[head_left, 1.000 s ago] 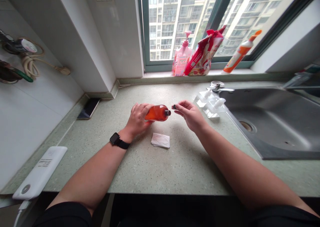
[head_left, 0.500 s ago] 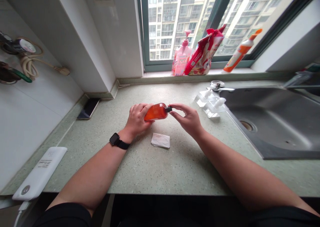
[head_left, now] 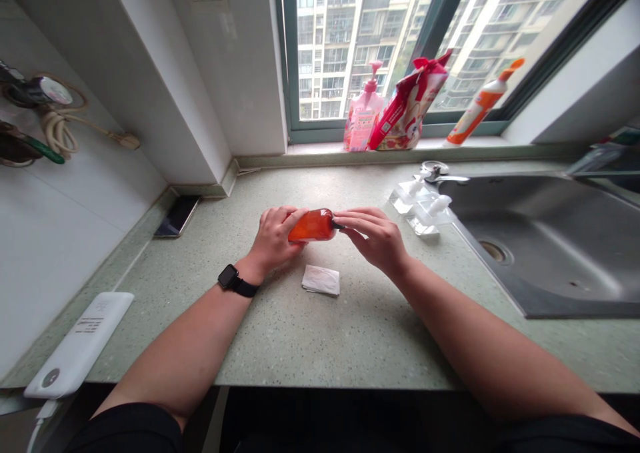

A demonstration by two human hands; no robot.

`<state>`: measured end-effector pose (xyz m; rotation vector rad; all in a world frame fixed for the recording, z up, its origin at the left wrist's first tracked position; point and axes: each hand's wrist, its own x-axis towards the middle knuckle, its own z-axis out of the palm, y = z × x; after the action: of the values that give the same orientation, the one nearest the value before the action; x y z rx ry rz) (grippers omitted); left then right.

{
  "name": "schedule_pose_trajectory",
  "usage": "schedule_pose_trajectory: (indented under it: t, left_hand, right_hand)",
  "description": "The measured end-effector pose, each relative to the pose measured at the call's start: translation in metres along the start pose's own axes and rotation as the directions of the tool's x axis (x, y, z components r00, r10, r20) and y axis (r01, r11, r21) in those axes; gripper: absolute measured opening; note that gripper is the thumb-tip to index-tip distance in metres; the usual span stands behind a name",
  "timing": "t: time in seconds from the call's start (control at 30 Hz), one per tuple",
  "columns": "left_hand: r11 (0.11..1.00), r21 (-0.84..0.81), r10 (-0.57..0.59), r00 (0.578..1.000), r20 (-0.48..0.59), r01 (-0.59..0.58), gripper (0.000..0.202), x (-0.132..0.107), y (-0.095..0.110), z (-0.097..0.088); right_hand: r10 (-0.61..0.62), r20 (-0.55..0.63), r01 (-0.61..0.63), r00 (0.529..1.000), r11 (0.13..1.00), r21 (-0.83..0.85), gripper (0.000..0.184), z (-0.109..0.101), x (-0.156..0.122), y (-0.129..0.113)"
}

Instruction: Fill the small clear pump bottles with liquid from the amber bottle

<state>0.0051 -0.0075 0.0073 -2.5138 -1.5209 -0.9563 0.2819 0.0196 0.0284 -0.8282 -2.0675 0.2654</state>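
Note:
An amber-orange bottle [head_left: 313, 225] is held sideways above the counter, its neck toward the right. My left hand [head_left: 275, 236] is wrapped round its base end. At the neck, the fingers and thumb of my right hand [head_left: 373, 233] are closed on the black cap [head_left: 338, 224], which they mostly cover. Just below the bottle, a folded white tissue [head_left: 321, 280] lies on the speckled green counter [head_left: 320, 346]. A black watch sits on my left wrist.
Clear pump-top containers [head_left: 423, 206] stand beside the steel sink [head_left: 560, 240] at right. A phone [head_left: 177, 216] and a white power bank [head_left: 80, 345] lie at left. On the windowsill are a pink pump bottle [head_left: 363, 116], a red bag [head_left: 413, 106] and an orange-white bottle [head_left: 477, 110].
My right fingers have shifted round the cap, now covering more of it from above. The left hand and the bottle have stayed nearly where they were.

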Motion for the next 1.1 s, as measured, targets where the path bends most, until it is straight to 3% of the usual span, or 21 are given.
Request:
schedule_pose_trajectory:
  t: [0.17,0.37,0.47,0.53,0.63,0.83,0.97,1.1]
  left_hand:
    - [1.0,0.011,-0.002,1.0,-0.009,0.002,0.067,0.0,0.0,0.001]
    - [1.0,0.026,0.008,0.999,-0.032,-0.007,0.061,0.0,-0.001,0.002]
    - [0.999,0.049,0.002,0.999,-0.05,0.001,0.061,0.0,-0.001,0.003]
    - [0.998,0.057,-0.001,0.999,-0.052,0.004,0.061,0.0,-0.001,0.003]
    - [0.998,0.063,-0.007,0.999,-0.049,0.01,0.06,0.0,0.0,0.002]
    - [0.997,0.069,-0.014,0.999,-0.052,0.017,0.058,0.0,0.0,0.001]
    - [0.996,0.083,-0.024,0.999,-0.039,0.027,0.058,0.0,0.001,0.0]
    - [0.996,0.086,0.0,1.0,-0.025,0.002,0.058,0.0,0.002,-0.001]
  right_hand:
    - [0.021,-0.057,-0.024,0.998,0.999,-0.044,0.024,0.002,0.0,0.005]
    - [0.103,0.074,-0.093,0.992,0.988,-0.126,0.063,-0.001,-0.002,0.017]
    - [0.115,0.044,-0.108,0.992,0.984,-0.143,0.052,-0.005,-0.002,0.016]
    - [0.058,0.051,-0.052,0.997,0.992,-0.114,0.04,-0.007,-0.001,0.013]
    - [-0.042,0.138,0.056,0.99,0.993,-0.104,0.039,-0.008,0.001,0.011]
    - [0.051,0.174,-0.016,0.983,0.981,-0.196,0.03,-0.004,-0.002,0.024]
    - [-0.088,0.096,0.099,0.991,0.988,-0.115,0.051,0.0,-0.004,0.026]
    - [-0.242,0.071,0.249,0.968,0.962,-0.114,0.037,0.002,-0.004,0.021]
